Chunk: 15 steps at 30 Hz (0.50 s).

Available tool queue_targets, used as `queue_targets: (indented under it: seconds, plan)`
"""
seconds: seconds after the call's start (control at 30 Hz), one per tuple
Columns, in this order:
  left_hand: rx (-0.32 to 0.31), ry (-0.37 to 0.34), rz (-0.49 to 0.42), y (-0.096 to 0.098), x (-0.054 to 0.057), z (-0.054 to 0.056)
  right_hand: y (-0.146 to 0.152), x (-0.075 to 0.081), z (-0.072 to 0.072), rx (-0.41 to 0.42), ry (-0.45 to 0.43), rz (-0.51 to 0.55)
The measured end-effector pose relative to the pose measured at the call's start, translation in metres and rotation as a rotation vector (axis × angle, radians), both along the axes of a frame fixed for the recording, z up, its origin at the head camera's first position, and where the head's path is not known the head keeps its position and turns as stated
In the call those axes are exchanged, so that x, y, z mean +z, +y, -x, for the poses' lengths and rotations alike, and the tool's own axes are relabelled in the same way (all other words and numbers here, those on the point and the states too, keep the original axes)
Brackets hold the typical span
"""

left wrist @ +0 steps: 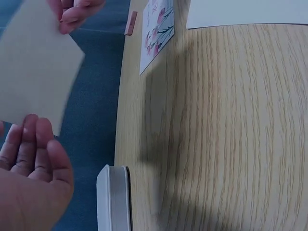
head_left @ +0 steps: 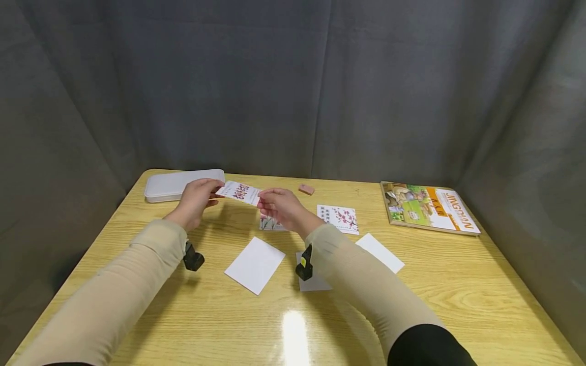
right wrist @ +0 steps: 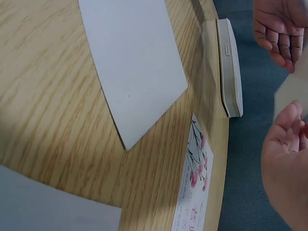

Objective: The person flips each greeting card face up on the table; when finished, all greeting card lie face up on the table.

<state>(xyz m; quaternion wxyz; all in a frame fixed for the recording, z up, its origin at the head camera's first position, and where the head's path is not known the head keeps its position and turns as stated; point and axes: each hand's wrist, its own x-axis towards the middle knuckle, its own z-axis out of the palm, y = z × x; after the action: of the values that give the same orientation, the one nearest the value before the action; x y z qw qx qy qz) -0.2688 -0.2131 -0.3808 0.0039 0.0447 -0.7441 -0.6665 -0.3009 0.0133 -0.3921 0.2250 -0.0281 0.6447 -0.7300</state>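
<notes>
I am pinching the small white card printed with red blossoms (head_left: 238, 192), mid-frame, between my left hand (head_left: 197, 199) and right hand (head_left: 280, 204), and it is risking buckling or slipping onto the yellow wooden table (head_left: 458, 284) if either light fingertip grip pulls unevenly.

White red-printed card (head_left: 238, 192), held level above table, pinched at both ends

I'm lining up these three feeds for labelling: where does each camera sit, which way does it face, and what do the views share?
Head: worn on the head, looking forward and down over the table; shows both sleeved arms, the left hand and right hand holding a card between them.
Left wrist: at the left wrist, looking along the table edge; shows the left hand's fingers on the card's back.
Right wrist: at the right wrist, looking across the table; shows both hands' fingers.
Shared: the white case and a blank white card appear in both wrist views.
</notes>
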Motion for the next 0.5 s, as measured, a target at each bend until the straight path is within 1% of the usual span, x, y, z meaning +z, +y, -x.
queue_targets:
  seconds: [0.07, 0.2, 0.3, 0.37, 0.5]
  plan:
    - [0.005, 0.011, 0.006, 0.0013, 0.0000, -0.0003, -0.0008, -0.0005, 0.0003, -0.009, 0.002, 0.002]
    - [-0.006, 0.023, 0.036, 0.0029, -0.0017, 0.0000, -0.0019, -0.0018, 0.0001, -0.029, 0.006, 0.001]
    - [-0.011, 0.008, 0.049, 0.0037, -0.0035, 0.0014, -0.0023, -0.0041, 0.0007, -0.046, 0.010, -0.013]
    - [-0.017, -0.011, 0.050, 0.0042, -0.0041, 0.0020, -0.0018, -0.0053, 0.0008, -0.051, 0.020, -0.041]
    - [-0.041, -0.043, 0.052, 0.0048, -0.0046, 0.0016, -0.0011, -0.0066, 0.0003, -0.046, 0.041, -0.087]
